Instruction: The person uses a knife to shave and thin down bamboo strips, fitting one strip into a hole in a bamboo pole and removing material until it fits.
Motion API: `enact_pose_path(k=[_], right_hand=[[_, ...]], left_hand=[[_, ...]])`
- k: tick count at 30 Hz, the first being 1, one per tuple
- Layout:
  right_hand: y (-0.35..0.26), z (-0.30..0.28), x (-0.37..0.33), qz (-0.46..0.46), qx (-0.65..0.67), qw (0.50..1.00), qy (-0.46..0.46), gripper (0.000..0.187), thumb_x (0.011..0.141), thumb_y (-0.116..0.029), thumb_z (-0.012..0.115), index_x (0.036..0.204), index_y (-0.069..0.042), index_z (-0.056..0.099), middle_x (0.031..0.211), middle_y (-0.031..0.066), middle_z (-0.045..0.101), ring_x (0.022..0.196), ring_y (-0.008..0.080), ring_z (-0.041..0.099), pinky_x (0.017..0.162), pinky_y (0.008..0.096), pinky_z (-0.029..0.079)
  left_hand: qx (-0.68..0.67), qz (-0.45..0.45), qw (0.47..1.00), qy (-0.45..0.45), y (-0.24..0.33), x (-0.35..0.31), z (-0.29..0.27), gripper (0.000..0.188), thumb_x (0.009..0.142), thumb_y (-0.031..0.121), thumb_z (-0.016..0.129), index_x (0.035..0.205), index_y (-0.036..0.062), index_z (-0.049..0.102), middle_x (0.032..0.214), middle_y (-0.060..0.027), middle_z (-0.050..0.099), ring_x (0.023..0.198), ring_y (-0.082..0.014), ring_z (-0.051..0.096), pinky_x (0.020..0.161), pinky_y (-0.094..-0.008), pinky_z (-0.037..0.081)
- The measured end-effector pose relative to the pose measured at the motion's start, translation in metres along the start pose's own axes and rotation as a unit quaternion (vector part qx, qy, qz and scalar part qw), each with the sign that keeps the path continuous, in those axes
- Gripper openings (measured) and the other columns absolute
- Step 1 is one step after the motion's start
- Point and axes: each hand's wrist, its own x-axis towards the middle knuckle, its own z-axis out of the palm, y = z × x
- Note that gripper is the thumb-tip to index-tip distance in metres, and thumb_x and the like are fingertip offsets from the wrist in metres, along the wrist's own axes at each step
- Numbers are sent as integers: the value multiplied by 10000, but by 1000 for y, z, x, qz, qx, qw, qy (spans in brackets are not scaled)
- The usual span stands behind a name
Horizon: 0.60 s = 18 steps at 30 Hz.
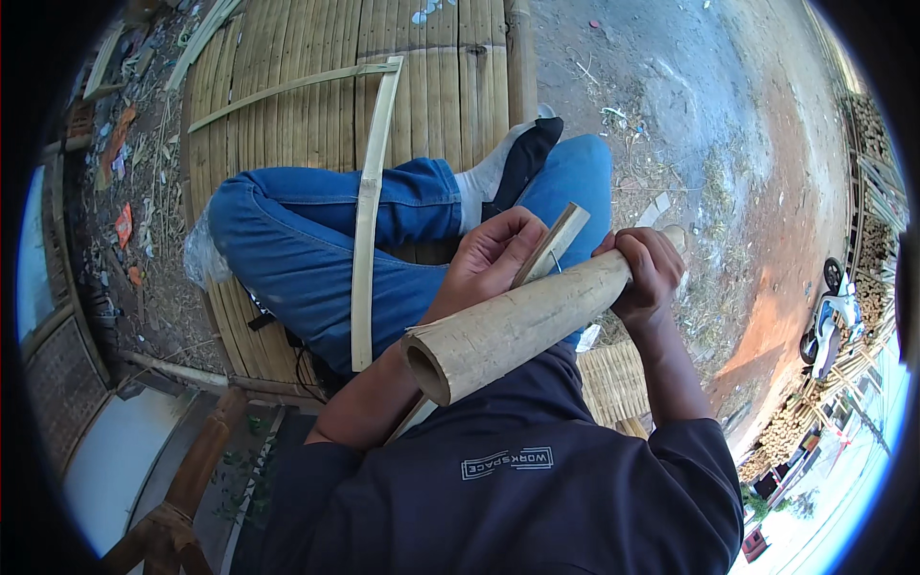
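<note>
Slatted bamboo surface (287, 38) outdoors. Above crossed legs in blue jeans (297, 235), the right hand (650, 273) wraps round one end of a bamboo tube (522, 328); the left hand (494, 251), fingers curled, pinches a bamboo strip (563, 233) (thin metal piece (556, 260) alongside). Steady pressure, fingertips clear of metal, seems best.

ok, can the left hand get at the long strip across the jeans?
Likely yes: the long strip lies uncovered, left of the left hand, though it may first have to release the short strip.
</note>
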Motion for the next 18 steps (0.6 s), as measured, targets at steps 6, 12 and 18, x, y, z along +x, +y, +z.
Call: enact_pose_path(k=[6, 12, 18], right_hand=[[5, 4, 3, -6, 28, 999, 31, 260, 715, 22, 751, 843, -50, 537, 687, 88, 585, 537, 252, 571, 498, 354, 449], [10, 17, 8, -32, 50, 995, 74, 235, 728, 5, 761, 812, -47, 548, 680, 83, 583, 530, 237, 575, 484, 346, 445], [13, 21, 10, -40, 56, 995, 76, 241, 728, -9, 775, 818, -46, 555, 678, 80, 585, 524, 227, 573, 479, 336, 440]], left_hand=[[-81, -28, 996, -13, 1, -2, 8, 227, 1068, 250, 531, 917, 91, 591, 772, 88, 536, 685, 47, 450, 596, -173, 393], [-155, -44, 986, -54, -6, 2, 3, 212, 1069, 260, 520, 951, 97, 590, 791, 77, 565, 689, 47, 497, 612, -170, 447], [-152, -42, 987, -32, -4, 3, 2, 204, 1072, 257, 511, 974, 97, 590, 807, 68, 582, 699, 40, 529, 621, -166, 464]])
